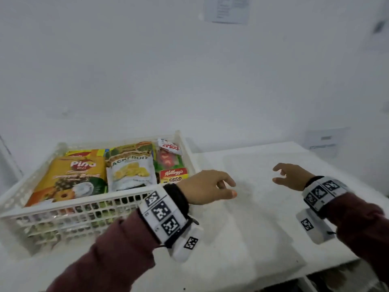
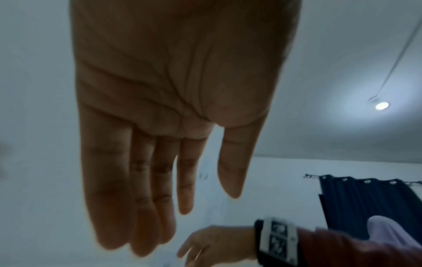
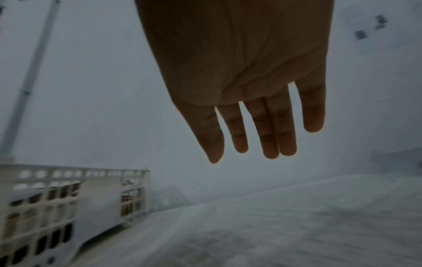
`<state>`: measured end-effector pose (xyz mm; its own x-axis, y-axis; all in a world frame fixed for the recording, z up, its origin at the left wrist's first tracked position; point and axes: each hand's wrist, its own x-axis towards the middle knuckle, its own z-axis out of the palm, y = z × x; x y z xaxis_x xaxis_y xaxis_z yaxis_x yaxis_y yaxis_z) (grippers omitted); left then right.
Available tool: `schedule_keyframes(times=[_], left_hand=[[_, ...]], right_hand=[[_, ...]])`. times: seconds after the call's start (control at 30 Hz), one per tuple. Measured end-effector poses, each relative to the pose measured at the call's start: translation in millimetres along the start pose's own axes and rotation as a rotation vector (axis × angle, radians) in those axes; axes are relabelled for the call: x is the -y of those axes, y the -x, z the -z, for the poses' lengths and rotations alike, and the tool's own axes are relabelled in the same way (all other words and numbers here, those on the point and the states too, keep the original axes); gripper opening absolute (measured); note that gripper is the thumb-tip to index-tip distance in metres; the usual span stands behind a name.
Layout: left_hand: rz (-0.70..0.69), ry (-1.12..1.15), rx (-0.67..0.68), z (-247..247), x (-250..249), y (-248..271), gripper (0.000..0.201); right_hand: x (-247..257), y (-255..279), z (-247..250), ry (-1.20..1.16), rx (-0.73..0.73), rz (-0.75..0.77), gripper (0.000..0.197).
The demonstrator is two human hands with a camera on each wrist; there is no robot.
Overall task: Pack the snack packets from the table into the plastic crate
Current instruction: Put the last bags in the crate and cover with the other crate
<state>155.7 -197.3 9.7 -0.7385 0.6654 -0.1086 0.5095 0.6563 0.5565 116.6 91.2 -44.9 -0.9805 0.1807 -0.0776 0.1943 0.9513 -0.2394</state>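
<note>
A white slatted plastic crate [image 1: 63, 210] stands on the left of the white table [image 1: 252, 224]. Inside lie an orange pineapple packet [image 1: 69, 178], a jackfruit packet [image 1: 131, 171], a Kellogg's Coco pack [image 1: 173, 175], a red and green packet [image 1: 168, 160] and a small white packet [image 1: 169, 146]. My left hand [image 1: 229, 188] hovers just right of the crate's near right corner, fingers relaxed, holding nothing. Further right, my right hand [image 1: 277, 174] hangs over bare tabletop, also holding nothing. Both wrist views show flat palms with straight fingers [image 2: 141, 216] [image 3: 271, 140]. The crate [image 3: 68, 170] shows low left in the right wrist view.
White wall runs behind the table, with paper sheets [image 1: 227, 9] pinned high and one [image 1: 324, 140] at the back right. The table's front right edge [image 1: 328, 268] drops to a lower shelf. A dark blue curtain [image 2: 365, 202] and a ceiling lamp [image 2: 381, 105] appear in the left wrist view.
</note>
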Motion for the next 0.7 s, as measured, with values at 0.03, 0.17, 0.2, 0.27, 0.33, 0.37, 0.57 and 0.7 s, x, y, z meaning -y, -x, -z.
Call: schedule_keyframes(times=[0.03,0.17,0.2,0.27,0.33,0.37,0.57,0.7], left_hand=[[0.027,-0.009,0.033,-15,-9,-22,0.04],[0.252,-0.093,0.08,-59,-26,-106,0.054],[0.32,-0.119,0.069,-64,-25,-124,0.057],[0.46,-0.186,0.045,-73,-21,-156,0.058],[0.572,-0.246,0.019,-79,-17,-178,0.055],[0.615,-0.261,0.008,-82,-15,-185,0.055],[0.721,-0.283,-0.007,-96,-7,-215,0.042],[0.786,-0.177,-0.072,-94,-13,-220,0.048]], right_hand=[[-19,-1,2,0.01,0.0,-0.025,0.044],[-103,-13,15,0.07,0.013,-0.133,0.051],[-123,-20,19,0.086,0.009,-0.155,0.053],[-164,-31,25,0.119,0.004,-0.203,0.057],[-202,-41,30,0.145,0.0,-0.253,0.062],[-218,-48,32,0.155,-0.002,-0.278,0.063],[-279,-89,28,0.155,0.035,-0.379,0.067],[-294,-106,21,0.186,0.066,-0.349,0.053]])
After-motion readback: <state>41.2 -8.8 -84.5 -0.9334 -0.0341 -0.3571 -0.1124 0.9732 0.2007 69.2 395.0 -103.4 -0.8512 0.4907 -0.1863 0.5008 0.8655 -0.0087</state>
